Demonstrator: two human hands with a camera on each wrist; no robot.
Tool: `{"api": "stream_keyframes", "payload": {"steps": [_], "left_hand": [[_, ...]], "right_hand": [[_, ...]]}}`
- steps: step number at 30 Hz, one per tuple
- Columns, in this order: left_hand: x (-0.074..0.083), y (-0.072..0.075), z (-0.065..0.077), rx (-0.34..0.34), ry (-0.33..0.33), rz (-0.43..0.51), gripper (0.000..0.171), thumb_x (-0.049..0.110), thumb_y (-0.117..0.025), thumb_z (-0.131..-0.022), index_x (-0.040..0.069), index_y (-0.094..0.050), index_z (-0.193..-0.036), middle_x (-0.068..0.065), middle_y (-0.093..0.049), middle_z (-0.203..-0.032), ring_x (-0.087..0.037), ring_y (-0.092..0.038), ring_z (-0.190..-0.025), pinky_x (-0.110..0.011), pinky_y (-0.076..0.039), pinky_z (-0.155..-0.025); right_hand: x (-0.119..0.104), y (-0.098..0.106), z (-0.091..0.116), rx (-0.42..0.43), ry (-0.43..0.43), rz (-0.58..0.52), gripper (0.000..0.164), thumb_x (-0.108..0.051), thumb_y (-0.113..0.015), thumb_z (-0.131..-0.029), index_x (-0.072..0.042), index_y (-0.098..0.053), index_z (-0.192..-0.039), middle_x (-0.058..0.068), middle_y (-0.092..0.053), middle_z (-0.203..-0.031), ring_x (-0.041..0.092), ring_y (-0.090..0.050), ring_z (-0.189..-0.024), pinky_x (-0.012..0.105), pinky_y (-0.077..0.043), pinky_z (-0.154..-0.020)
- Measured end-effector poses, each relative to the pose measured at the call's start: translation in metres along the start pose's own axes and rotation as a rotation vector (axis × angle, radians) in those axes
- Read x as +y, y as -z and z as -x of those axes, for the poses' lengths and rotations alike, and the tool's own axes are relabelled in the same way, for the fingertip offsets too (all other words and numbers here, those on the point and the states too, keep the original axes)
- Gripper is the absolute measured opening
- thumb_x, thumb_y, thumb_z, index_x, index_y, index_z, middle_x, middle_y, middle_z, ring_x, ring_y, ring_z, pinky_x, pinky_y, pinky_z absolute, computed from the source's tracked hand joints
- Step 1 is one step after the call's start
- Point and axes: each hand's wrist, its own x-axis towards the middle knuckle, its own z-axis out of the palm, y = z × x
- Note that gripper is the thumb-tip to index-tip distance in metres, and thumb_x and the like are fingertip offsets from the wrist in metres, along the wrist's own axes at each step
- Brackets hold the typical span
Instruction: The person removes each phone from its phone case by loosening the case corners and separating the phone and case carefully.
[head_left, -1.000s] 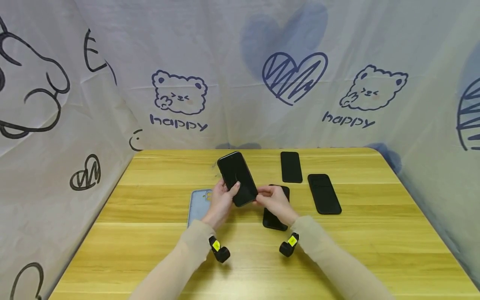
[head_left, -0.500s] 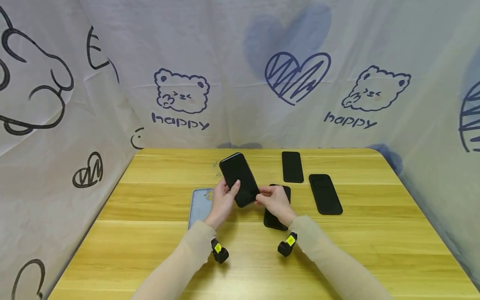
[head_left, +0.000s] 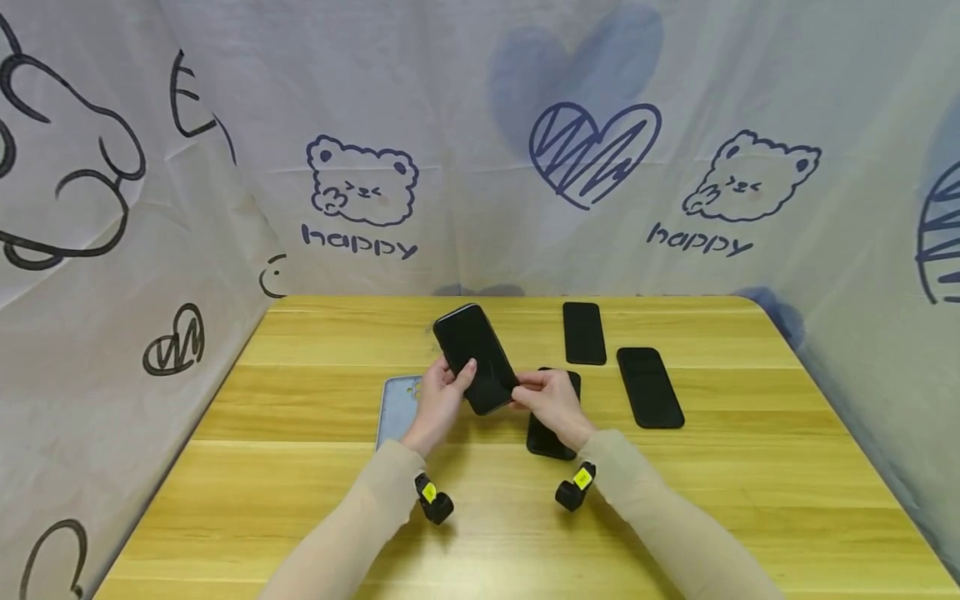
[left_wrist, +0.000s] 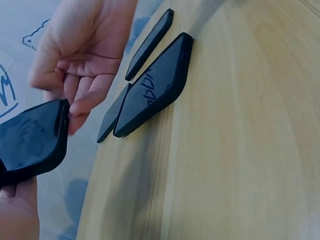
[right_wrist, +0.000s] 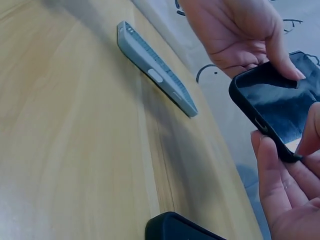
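A phone in a black case [head_left: 480, 346] is held up over the table, screen facing the head camera and top leaning left. My left hand [head_left: 441, 400] grips its left side, with the thumb lying on the screen. My right hand [head_left: 551, 402] pinches the lower right corner; the right wrist view shows the fingertips at the black rim [right_wrist: 245, 107], beside a port cut-out. Left of my left hand lies a pale blue phone case [head_left: 397, 407], partly hidden by that hand. Below my right hand is another black phone [head_left: 549, 438], partly covered by it.
Two more flat black phones or cases lie to the right: a slim black slab [head_left: 583, 333] near the back edge and a thicker black one [head_left: 651, 388] in front of it. The wooden table [head_left: 765, 467] is walled by printed cloth [head_left: 480, 208] at the back and sides.
Over the last half second the phone and my left hand have shifted slightly left. My right hand stays at the corner. The things on the table have not moved.
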Motion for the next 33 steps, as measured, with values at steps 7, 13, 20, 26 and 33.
{"api": "stream_keyframes", "payload": {"steps": [7, 13, 20, 26, 33], "left_hand": [[0.003, 0.007, -0.004, -0.04, 0.099, 0.202, 0.033, 0.007, -0.052, -0.104, -0.003, -0.051, -0.136, -0.005, -0.074, -0.117, -0.003, -0.071, -0.094, -0.022, -0.059, -0.083], [0.005, 0.012, -0.006, -0.114, 0.183, 0.281, 0.035, 0.011, -0.052, -0.106, -0.001, -0.05, -0.138, 0.013, -0.075, -0.099, -0.002, -0.072, -0.09, -0.021, -0.059, -0.081], [0.005, 0.013, -0.007, -0.184, 0.256, 0.435, 0.025, 0.011, -0.046, -0.108, 0.003, -0.05, -0.13, 0.008, -0.075, -0.097, -0.004, -0.073, -0.09, -0.02, -0.059, -0.081], [0.005, 0.012, -0.007, -0.209, 0.287, 0.499, 0.031, 0.013, -0.044, -0.108, 0.003, -0.045, -0.138, 0.005, -0.073, -0.105, -0.005, -0.073, -0.095, -0.021, -0.059, -0.084], [0.005, 0.014, -0.008, -0.119, 0.269, 0.33, 0.035, 0.01, -0.052, -0.105, -0.001, -0.049, -0.138, 0.009, -0.076, -0.091, -0.003, -0.073, -0.085, -0.019, -0.059, -0.077]], "right_hand": [[0.0, 0.008, -0.003, -0.174, 0.001, -0.148, 0.041, 0.003, -0.056, -0.091, 0.011, -0.061, -0.131, 0.03, -0.065, -0.128, 0.011, -0.074, -0.083, 0.038, -0.061, -0.09], [0.001, 0.014, -0.003, -0.304, -0.019, -0.326, 0.034, 0.002, -0.055, -0.097, 0.01, -0.062, -0.13, 0.004, -0.077, -0.107, 0.009, -0.073, -0.085, 0.027, -0.061, -0.083], [0.007, 0.017, -0.002, -0.474, -0.04, -0.566, 0.041, 0.006, -0.043, -0.102, -0.016, -0.078, -0.102, -0.002, -0.074, -0.097, 0.008, -0.071, -0.086, 0.022, -0.058, -0.083], [0.011, 0.016, -0.001, -0.535, -0.063, -0.662, 0.037, 0.004, -0.041, -0.103, -0.012, -0.075, -0.105, 0.001, -0.071, -0.096, 0.01, -0.069, -0.088, 0.021, -0.056, -0.082], [0.014, 0.02, -0.003, -0.441, -0.022, -0.502, 0.026, -0.001, -0.055, -0.102, -0.007, -0.071, -0.122, -0.003, -0.078, -0.103, 0.008, -0.074, -0.092, 0.024, -0.06, -0.085]]}}
